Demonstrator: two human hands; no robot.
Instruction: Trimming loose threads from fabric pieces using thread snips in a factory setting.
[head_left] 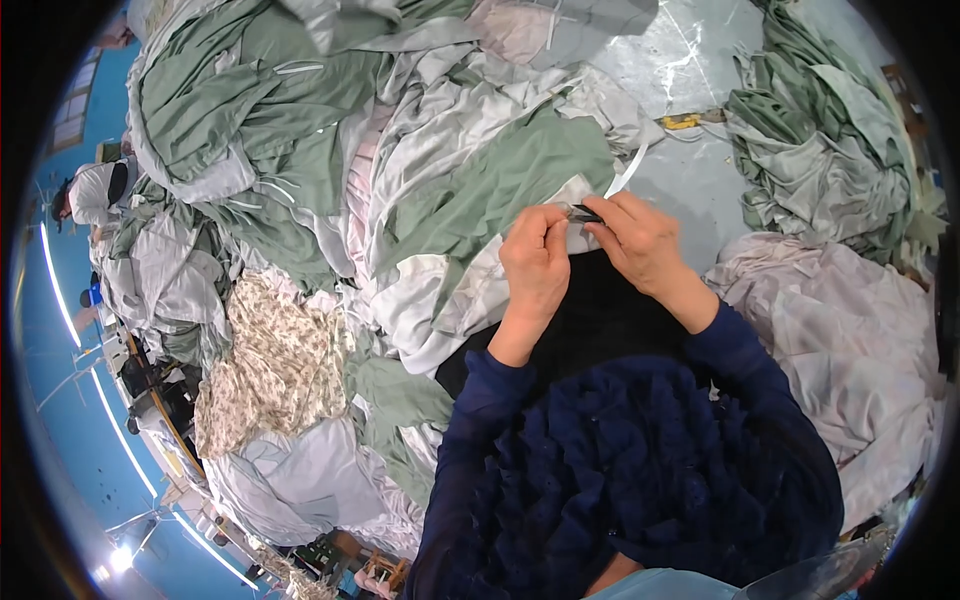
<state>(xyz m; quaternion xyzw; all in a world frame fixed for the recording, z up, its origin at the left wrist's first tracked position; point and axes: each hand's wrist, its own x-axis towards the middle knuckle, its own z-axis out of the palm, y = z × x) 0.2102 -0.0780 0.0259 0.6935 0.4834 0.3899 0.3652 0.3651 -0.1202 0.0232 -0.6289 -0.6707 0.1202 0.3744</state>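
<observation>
In front of my body, my left hand [536, 258] is closed in a pinch on the edge of a pale cloth, part of a white and green fabric piece [520, 165] that spreads away from me. My right hand [645, 240] is closed around small black thread snips [588, 214]. Their dark points reach toward the left fingertips and almost meet them; whether they touch the cloth I cannot tell. A narrow white strip [627, 170] sticks up beside the right fingers. Black cloth [605, 310] lies below both hands, over my lap.
Heaped green and white fabric [250, 110] lies at the far left, with a floral cloth [275, 360] nearer. On the right are a green and white pile [810, 150] and a pale pile [830, 340]. A yellow object [682, 122] sits on the grey surface. Another person [100, 190] is at far left.
</observation>
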